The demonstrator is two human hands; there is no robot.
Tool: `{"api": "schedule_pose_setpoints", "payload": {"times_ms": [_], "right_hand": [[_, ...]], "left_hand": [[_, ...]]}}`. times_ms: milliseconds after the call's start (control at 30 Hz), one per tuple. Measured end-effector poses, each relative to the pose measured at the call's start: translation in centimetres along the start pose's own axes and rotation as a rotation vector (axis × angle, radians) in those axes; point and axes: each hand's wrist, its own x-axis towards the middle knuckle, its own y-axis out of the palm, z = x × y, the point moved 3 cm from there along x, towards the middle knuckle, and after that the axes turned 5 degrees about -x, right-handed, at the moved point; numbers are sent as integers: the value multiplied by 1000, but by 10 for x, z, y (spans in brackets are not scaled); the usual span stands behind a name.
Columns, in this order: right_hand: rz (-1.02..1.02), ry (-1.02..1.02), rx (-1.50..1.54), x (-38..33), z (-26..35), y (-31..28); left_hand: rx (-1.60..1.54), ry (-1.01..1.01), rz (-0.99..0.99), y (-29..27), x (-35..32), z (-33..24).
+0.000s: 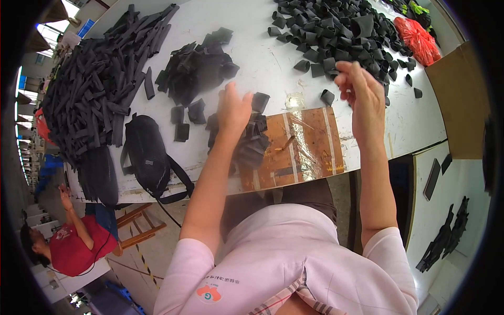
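My left hand (234, 109) is over a heap of cut black fabric pieces (251, 144), beside the left edge of a brown board (315, 136). Its thumb stands apart from its slightly blurred fingers, and I see nothing held. Farther right, my right hand (363, 94) hovers by the near edge of a big pile of short black fabric loops (336, 31). Its fingers are loosely bent and apart, with nothing visible in them. One loose loop (327, 97) lies between that hand and the board. Clear tape strips cross the board, where a small brownish object (287, 143) rests.
Long black strips (89, 79) are piled at the left of the white table (252, 47). A flat black heap (194, 73) lies beyond my left hand. Nearer is a black strapped pouch (148, 155). A red plastic bag (417, 41) and cardboard (462, 100) are at right. Someone in red (84, 241) sits at left.
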Motion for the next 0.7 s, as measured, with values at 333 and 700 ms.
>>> {"api": "schedule_pose_setpoints", "payload": {"times_ms": [333,700], "right_hand": [[476,383,-46,-108,-58,22],[158,251,322,-131,-35,50]], "left_hand": [[-162,37,149,11,14,6],[-2037,-926,537,-53,-133,-88]]}}
